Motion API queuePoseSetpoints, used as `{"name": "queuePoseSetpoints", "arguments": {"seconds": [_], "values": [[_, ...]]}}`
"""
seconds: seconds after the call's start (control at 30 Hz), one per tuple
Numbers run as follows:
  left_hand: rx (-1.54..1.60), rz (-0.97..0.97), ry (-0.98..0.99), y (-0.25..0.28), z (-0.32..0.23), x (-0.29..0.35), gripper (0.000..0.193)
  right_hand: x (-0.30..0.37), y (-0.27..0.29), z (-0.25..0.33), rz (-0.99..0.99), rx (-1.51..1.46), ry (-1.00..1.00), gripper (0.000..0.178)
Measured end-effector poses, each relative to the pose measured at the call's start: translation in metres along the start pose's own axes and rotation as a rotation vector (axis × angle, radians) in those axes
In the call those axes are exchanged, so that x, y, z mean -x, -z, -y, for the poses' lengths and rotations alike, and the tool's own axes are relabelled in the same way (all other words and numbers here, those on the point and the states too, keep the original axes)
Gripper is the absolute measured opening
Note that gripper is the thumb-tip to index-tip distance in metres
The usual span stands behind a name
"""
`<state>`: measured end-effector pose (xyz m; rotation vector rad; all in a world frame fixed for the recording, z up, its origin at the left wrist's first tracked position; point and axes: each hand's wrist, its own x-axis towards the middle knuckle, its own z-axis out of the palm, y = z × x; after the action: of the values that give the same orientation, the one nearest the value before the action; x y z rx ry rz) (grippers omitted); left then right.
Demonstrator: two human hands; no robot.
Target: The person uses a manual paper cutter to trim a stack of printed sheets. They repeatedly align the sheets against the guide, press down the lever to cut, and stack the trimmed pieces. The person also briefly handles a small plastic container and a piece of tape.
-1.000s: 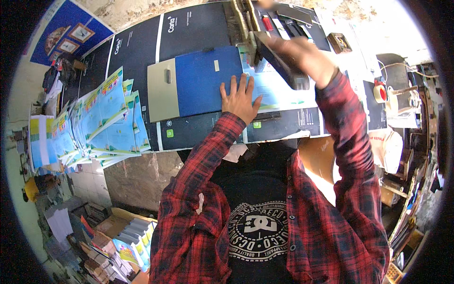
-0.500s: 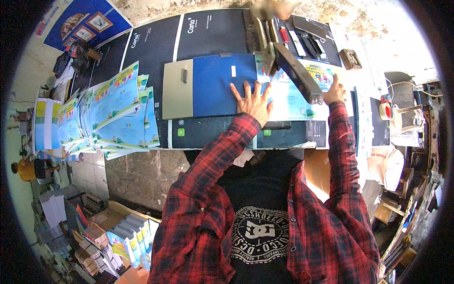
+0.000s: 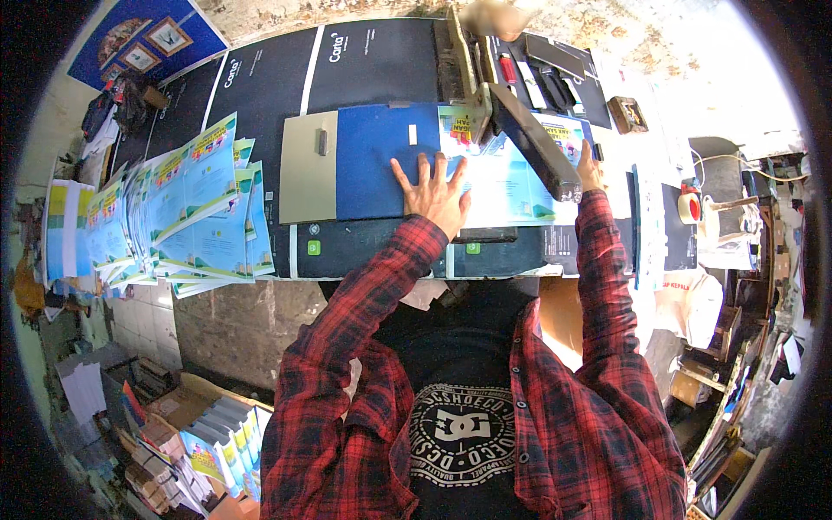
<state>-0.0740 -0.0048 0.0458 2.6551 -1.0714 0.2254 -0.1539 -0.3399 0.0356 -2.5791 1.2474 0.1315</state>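
A light-blue printed sheet (image 3: 530,186) lies under a bench machine's long dark lever arm (image 3: 536,143), and its left edge meets a blue board (image 3: 368,173). My left hand (image 3: 436,198) rests with fingers spread flat, across the blue board's right side and the sheet's left edge. At the sheet's right edge is my right hand (image 3: 592,173). Its fingers stretch away from me along that edge, and the lever's tip hides a little of the wrist side. A grey-beige panel (image 3: 309,169) with a small dark handle adjoins the blue board on the left.
Fanned light-blue printed sheets (image 3: 195,195) pile up on the left of the black-covered table (image 3: 355,65). Tools and a red item (image 3: 508,69) lie behind the lever. A tape roll (image 3: 689,208) sits at the right. Boxed booklets (image 3: 221,442) stand at lower left.
The whole view has shifted slightly. Both hands have moved a little left, and the printed sheet's left part now shows more over the blue board. The right hand's fingers are straighter along the edge.
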Motion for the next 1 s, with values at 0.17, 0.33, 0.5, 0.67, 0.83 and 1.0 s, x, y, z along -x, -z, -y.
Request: {"name": "queuePoseSetpoints", "arguments": {"seconds": [0.17,0.33,0.5,0.67,0.83,1.0], "values": [[-0.059,0.012,0.042,0.005,0.025,0.012,0.053,0.039,0.008,0.067,0.043,0.086,-0.078,0.115],[-0.038,0.002,0.027,0.011,0.029,0.012,0.052,-0.013,-0.053,0.010,-0.043,0.054,0.007,0.077],[-0.014,0.005,0.005,0.006,0.018,0.010,0.062,-0.036,-0.076,-0.003,-0.065,0.093,0.038,0.076],[0.190,-0.033,0.048,-0.021,-0.008,0.000,0.078,-0.019,-0.052,0.013,-0.059,0.059,0.104,0.108],[0.164,-0.038,-0.003,-0.027,-0.025,-0.008,0.084,-0.029,-0.061,-0.020,-0.170,0.071,0.197,0.107],[0.177,-0.033,0.012,-0.030,-0.014,-0.007,0.083,-0.009,-0.052,0.009,-0.115,0.027,0.173,0.114]]}}
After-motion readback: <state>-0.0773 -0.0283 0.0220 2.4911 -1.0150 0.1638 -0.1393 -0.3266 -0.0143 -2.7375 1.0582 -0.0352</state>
